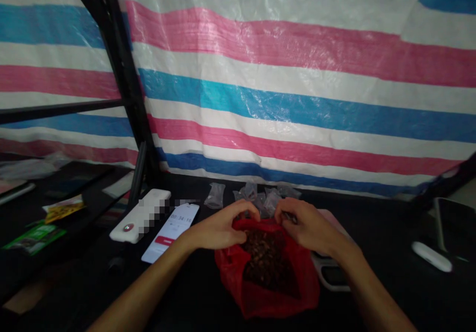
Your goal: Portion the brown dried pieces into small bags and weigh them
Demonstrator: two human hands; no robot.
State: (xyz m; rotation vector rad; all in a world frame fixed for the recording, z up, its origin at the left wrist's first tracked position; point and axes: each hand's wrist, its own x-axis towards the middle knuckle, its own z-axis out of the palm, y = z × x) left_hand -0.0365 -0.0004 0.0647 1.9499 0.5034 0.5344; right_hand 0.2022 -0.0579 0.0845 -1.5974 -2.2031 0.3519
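Observation:
A red plastic bag (pixel 238 292) stands with its mouth spread wide, holding a heap of small brown pieces (pixel 266 260) that look like seeds or nuts. My left hand (pixel 221 225) is curled at the bag's far left rim, its thumb over the edge towards the contents. At the far right rim, my right hand (pixel 307 225) has its fingers bent and closed on the bag; its fingertips are partly hidden. Just beyond both hands lie several small clear plastic bags (pixel 271 200). Part of a pale digital scale (pixel 332 288) shows beneath my right forearm.
Left of the bag lie a phone showing a timer (pixel 173 232) and a white power bank (pixel 128 220). Green (pixel 35 237) and yellow (pixel 65 209) packets sit farther left. A white oval object (pixel 431 256) lies right. Behind the black table hangs a striped sheet (pixel 297 94) beside a black post (pixel 122 69).

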